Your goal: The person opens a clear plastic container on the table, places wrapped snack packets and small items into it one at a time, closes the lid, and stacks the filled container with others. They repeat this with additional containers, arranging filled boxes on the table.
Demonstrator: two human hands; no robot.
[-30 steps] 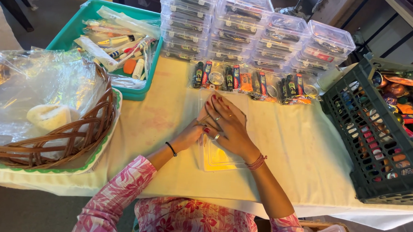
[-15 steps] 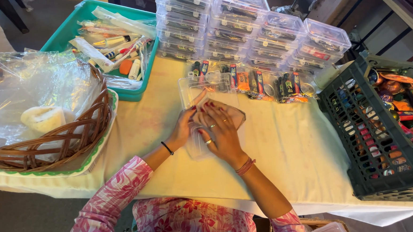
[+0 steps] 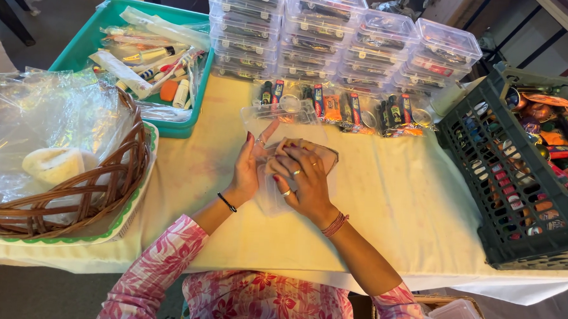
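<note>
Between the two hands, a clear plastic pouch (image 3: 276,178) is pinched by the left hand (image 3: 248,167) while the right hand (image 3: 305,183) presses curled fingers on its tan contents, which could slip out sideways.

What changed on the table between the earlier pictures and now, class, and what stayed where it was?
Both hands moved up the table toward the row of packets. The left hand now holds open a clear bag; the right hand presses a tan pouch into it. The yellowish item seen under the hands earlier no longer shows. Basket, green tray, stacked boxes and crate stayed put.
</note>
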